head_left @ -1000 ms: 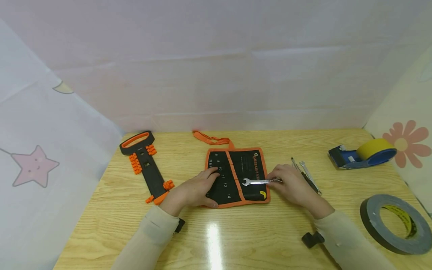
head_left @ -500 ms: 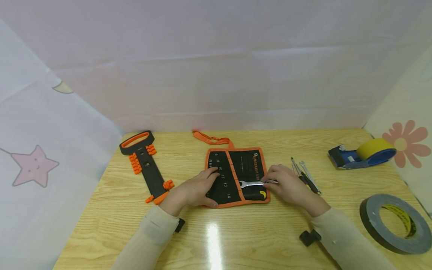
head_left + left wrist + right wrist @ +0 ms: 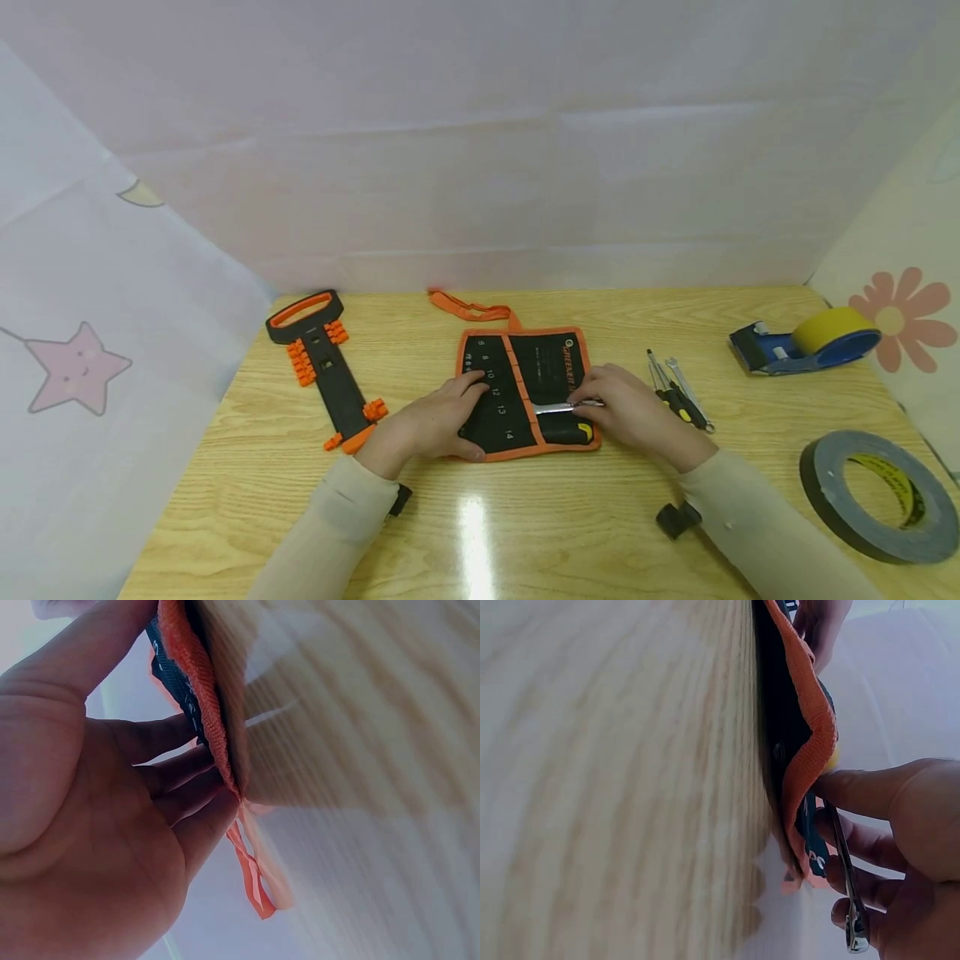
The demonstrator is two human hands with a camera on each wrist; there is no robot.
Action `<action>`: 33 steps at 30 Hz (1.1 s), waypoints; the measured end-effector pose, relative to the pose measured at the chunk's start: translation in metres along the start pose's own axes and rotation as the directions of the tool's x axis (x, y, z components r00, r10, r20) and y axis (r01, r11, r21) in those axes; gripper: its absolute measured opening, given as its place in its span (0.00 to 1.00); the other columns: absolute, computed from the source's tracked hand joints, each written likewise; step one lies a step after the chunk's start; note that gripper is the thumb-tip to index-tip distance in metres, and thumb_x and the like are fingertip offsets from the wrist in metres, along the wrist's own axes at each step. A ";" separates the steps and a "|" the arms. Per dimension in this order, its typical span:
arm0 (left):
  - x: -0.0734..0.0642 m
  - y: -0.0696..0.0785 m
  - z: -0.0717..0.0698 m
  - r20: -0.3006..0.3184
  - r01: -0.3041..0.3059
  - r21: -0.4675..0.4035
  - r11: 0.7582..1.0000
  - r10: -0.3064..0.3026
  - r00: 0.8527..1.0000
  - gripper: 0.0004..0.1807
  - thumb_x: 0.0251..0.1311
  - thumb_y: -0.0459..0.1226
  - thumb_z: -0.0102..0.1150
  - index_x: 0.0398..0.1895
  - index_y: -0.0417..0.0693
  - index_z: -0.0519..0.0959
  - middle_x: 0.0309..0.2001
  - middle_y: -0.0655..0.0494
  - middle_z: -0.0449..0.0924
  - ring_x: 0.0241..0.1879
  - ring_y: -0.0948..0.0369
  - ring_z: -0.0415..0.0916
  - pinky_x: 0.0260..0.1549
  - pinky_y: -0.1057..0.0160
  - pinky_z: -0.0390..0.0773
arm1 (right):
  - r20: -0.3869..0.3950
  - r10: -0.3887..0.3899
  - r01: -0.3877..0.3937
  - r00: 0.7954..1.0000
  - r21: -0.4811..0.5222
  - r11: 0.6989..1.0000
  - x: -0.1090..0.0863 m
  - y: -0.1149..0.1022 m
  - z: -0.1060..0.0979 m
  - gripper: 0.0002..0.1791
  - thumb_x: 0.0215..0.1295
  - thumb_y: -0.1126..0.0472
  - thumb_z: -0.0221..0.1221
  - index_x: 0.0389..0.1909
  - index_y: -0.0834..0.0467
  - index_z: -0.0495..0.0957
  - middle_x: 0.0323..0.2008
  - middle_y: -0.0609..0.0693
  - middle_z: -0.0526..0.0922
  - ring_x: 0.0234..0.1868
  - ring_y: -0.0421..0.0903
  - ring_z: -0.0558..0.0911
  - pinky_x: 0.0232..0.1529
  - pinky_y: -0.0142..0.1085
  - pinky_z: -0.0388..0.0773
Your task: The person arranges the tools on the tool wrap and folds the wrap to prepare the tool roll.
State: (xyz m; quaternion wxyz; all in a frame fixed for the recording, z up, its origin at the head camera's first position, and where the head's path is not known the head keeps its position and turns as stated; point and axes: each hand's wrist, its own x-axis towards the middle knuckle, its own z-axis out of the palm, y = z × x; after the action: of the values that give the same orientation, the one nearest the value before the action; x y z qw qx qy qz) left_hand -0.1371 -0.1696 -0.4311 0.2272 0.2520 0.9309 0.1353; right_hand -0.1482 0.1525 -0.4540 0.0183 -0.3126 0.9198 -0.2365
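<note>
The right hand [image 3: 622, 408] pinches a silver wrench [image 3: 553, 408], its far end at the orange band [image 3: 522, 387] of the black tool pouch [image 3: 543, 367] between both hands. The left hand [image 3: 438, 422] rests loosely on the pouch, fingers extended. Screwdrivers [image 3: 678, 404] lie just beside the right hand.

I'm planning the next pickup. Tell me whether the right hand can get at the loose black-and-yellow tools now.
Probably not straight away: the right hand pinches a wrench at the pouch. Otherwise the way looks free: the black-and-yellow tools lie uncovered beside that hand.
</note>
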 end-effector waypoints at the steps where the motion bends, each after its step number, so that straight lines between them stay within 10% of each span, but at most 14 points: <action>1: 0.000 0.000 0.000 0.001 0.001 -0.002 1.000 -0.001 1.000 0.56 0.63 0.53 0.78 0.86 0.40 0.58 0.89 0.44 0.46 0.87 0.45 0.49 0.82 0.45 0.61 | 0.002 0.000 0.000 1.000 -0.001 1.000 0.001 0.000 0.000 0.05 0.70 0.60 0.72 0.44 0.51 0.93 0.39 0.41 0.86 0.45 0.45 0.83 0.47 0.43 0.81; 20: 0.002 0.000 0.001 0.003 0.002 -0.003 1.000 -0.002 1.000 0.56 0.63 0.53 0.78 0.86 0.41 0.57 0.89 0.45 0.45 0.87 0.45 0.49 0.82 0.45 0.61 | 0.165 0.019 -0.039 0.986 0.117 0.992 0.020 -0.002 0.002 0.08 0.73 0.61 0.69 0.49 0.55 0.92 0.42 0.44 0.86 0.41 0.39 0.83 0.43 0.37 0.83; 33: 0.000 0.000 0.000 0.003 0.008 -0.004 1.000 -0.008 1.000 0.57 0.63 0.53 0.78 0.86 0.41 0.57 0.89 0.44 0.45 0.87 0.45 0.48 0.82 0.45 0.61 | 0.081 0.083 -0.094 0.993 0.133 0.987 -0.012 0.019 -0.021 0.10 0.72 0.60 0.71 0.50 0.57 0.90 0.44 0.47 0.87 0.41 0.40 0.82 0.42 0.38 0.82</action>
State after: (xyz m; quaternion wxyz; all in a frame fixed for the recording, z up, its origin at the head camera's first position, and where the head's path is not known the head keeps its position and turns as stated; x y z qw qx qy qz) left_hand -0.1375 -0.1693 -0.4308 0.2297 0.2478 0.9313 0.1359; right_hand -0.1529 0.1811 -0.4452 0.0847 -0.2782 0.9130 -0.2860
